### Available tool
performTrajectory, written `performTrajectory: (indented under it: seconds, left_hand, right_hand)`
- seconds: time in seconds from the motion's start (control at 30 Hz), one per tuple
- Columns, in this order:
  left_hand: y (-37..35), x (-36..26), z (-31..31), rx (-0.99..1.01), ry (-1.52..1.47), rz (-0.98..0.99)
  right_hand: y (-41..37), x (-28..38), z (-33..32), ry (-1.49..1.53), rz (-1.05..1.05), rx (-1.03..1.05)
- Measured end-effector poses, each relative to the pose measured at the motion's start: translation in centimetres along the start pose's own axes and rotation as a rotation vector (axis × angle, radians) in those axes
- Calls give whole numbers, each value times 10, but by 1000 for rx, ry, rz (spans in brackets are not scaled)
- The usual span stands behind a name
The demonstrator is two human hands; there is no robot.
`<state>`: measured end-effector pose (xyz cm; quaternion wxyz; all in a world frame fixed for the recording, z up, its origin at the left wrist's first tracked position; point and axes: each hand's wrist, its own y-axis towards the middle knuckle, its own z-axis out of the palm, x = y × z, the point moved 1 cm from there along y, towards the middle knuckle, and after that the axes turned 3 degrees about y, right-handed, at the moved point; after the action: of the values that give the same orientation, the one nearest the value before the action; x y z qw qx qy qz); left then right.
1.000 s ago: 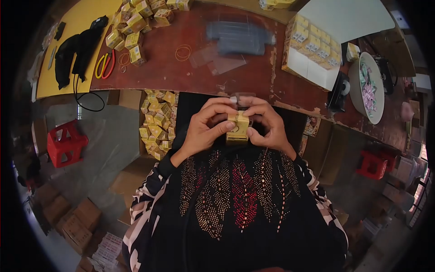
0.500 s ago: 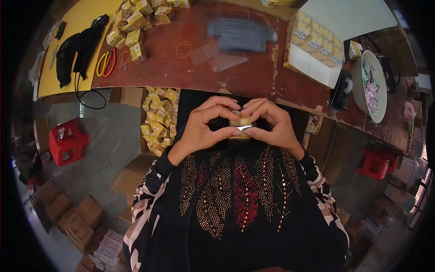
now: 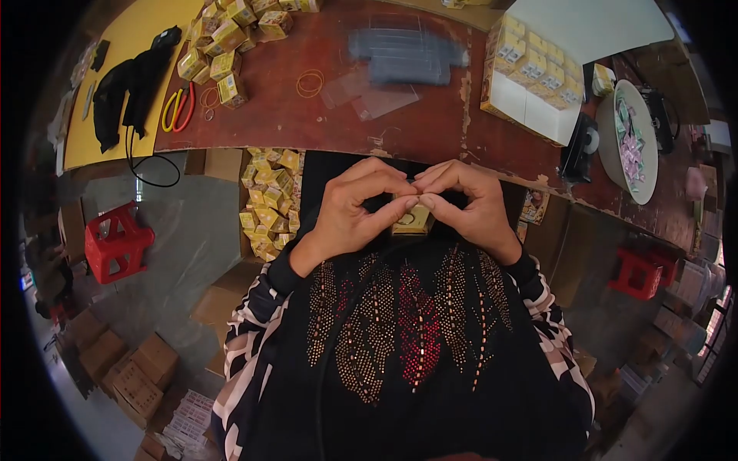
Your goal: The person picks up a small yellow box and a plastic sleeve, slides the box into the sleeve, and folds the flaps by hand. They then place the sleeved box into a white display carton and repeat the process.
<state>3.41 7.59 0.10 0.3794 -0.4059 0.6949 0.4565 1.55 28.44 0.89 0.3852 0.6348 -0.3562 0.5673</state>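
A small yellow box [image 3: 413, 223] sits low in front of my body, just below the table's front edge. Over its far side, my left hand [image 3: 361, 201] and my right hand [image 3: 469, 206] meet with thumbs and forefingers pinched together, tip to tip. Whatever lies between the fingertips is too small or hidden to make out. On the near face of the box a dark curved mark shows; its far part is covered by the fingers.
Yellow boxes fill a carton [image 3: 269, 201] at left, and more lie piled [image 3: 227, 46] on the red table [image 3: 292, 123]. Also there: pliers [image 3: 178, 109], rubber bands [image 3: 310, 84], clear plastic sheets [image 3: 403, 58], a box tray [image 3: 530, 119] and a bowl [image 3: 648, 146]. Red stools [image 3: 117, 242] stand on the floor.
The white flap seen on the box half a second ago no longer shows. My fingertips have drawn together into a pinch over its far side, and more of its near face is visible.
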Motion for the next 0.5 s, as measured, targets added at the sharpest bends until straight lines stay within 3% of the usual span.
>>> performTrajectory:
  seconds: [0.1,0.17,0.3,0.37,0.5]
  left_hand:
    - [0,1,2,15,8,-8]
    - [-3,7,3,44,69,157]
    - [-11,9,6,99,57,250]
    - [-19,8,12,114,-105,51]
    - [-27,16,19,118,-254,-67]
  right_hand:
    - [1,-5,-6,-150,-162,52]
    - [-1,-11,-7,-165,-266,58]
    - [-12,-23,-9,-226,-495,32]
    - [-17,-29,-8,-339,-553,3]
    - [-24,-27,-12,-634,-687,-37]
